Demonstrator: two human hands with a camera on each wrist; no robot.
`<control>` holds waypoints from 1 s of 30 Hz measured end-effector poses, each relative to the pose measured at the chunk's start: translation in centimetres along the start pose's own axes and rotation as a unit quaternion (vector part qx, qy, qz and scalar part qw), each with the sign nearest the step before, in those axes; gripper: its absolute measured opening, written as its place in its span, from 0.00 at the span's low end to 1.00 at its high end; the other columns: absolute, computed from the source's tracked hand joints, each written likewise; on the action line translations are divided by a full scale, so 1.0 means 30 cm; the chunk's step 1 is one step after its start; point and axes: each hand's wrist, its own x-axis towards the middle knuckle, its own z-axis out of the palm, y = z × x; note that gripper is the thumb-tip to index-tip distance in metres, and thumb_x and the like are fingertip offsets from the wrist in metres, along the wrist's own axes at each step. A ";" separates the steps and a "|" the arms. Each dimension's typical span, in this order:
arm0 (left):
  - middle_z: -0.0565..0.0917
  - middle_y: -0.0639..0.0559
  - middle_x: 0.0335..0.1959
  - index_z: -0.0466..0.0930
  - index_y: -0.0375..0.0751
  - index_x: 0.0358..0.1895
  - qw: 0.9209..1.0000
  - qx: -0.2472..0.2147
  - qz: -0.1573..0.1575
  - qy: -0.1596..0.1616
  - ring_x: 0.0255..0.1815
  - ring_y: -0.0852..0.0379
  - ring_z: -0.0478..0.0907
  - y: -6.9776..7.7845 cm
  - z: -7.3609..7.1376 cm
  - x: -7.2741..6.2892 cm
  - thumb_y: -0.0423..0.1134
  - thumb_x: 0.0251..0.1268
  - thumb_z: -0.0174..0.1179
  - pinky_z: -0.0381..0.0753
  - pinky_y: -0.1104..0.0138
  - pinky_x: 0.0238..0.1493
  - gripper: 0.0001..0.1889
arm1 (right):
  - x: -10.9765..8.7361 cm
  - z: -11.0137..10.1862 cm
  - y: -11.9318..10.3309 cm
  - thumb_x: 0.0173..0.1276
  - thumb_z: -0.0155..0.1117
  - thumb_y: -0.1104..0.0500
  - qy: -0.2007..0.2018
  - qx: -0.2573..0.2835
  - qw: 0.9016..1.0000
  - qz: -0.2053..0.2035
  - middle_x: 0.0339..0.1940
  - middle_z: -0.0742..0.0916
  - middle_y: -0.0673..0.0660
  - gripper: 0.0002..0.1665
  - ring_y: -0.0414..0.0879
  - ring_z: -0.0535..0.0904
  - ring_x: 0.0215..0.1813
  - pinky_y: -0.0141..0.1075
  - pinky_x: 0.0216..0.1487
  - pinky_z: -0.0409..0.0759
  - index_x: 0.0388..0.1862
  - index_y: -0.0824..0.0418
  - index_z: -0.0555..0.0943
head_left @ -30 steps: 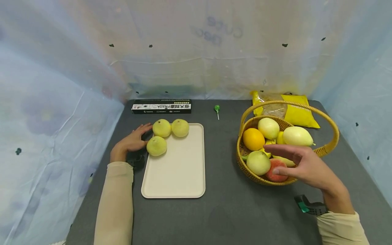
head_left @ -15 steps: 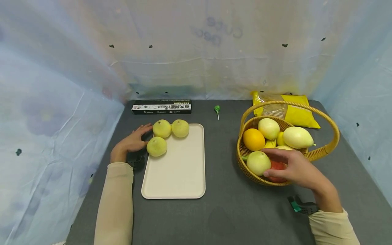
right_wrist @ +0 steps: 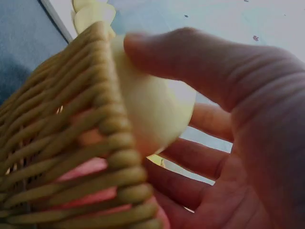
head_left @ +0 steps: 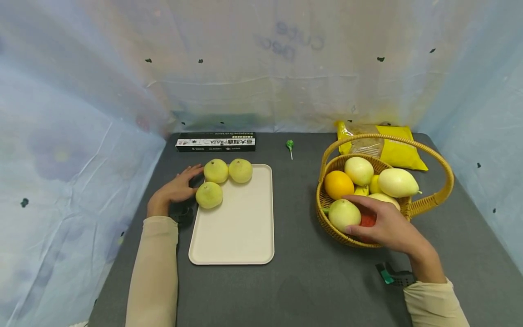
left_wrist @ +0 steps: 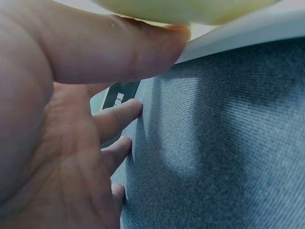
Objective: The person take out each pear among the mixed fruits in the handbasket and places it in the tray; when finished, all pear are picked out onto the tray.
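Note:
In the head view, my right hand reaches into the wicker basket, thumb and fingers curled round a round pale-green fruit at its front left. In the right wrist view the thumb lies on that fruit, just behind the woven rim. A red peach shows partly under my palm. My left hand rests on the table at the left edge of the cream tray, fingers spread and thumb against a yellow-green fruit. Two similar fruits sit behind that one.
The basket also holds an orange, bananas and several pale fruits. Its tall handle arches over the right side. Behind stand a yellow bag, a green lollipop and a pasta box.
My right hand has moved left and down from above the peach, and its thumb and fingers have closed round the pale-green fruit. The left hand has not moved.

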 end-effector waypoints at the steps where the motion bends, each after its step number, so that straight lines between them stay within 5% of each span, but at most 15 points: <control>1: 0.51 0.31 0.91 0.58 0.37 0.88 1.000 0.000 0.000 0.001 0.91 0.25 0.35 0.000 0.001 0.000 0.44 0.78 0.62 0.30 0.23 0.83 0.41 | 0.000 -0.002 -0.002 0.67 0.85 0.52 0.000 0.012 1.000 -0.005 0.65 0.89 0.53 0.40 0.36 0.83 0.54 0.29 0.52 0.86 0.77 0.50 0.81; 8: 0.51 0.31 0.91 0.57 0.36 0.88 1.000 -0.003 0.003 -0.001 0.91 0.24 0.34 0.000 0.007 -0.002 0.44 0.79 0.63 0.30 0.22 0.83 0.41 | 0.003 -0.032 -0.039 0.67 0.83 0.64 0.002 0.117 0.993 -0.015 0.73 0.82 0.58 0.44 0.31 0.84 0.64 0.24 0.60 0.86 0.80 0.54 0.77; 17: 0.51 0.31 0.91 0.57 0.37 0.88 1.000 -0.007 0.004 0.001 0.91 0.25 0.34 -0.004 0.000 -0.001 0.44 0.78 0.63 0.29 0.23 0.83 0.42 | 0.107 -0.042 -0.111 0.65 0.84 0.67 0.012 0.139 0.989 -0.058 0.77 0.81 0.49 0.49 0.36 0.83 0.69 0.24 0.67 0.82 0.82 0.50 0.75; 30: 0.51 0.30 0.90 0.58 0.36 0.88 1.000 0.000 0.014 0.003 0.91 0.23 0.35 -0.006 -0.003 -0.003 0.42 0.77 0.63 0.30 0.21 0.81 0.41 | 0.367 0.079 -0.284 0.66 0.79 0.74 -0.023 0.304 0.941 -0.146 0.79 0.80 0.59 0.48 0.49 0.84 0.72 0.38 0.72 0.84 0.83 0.58 0.73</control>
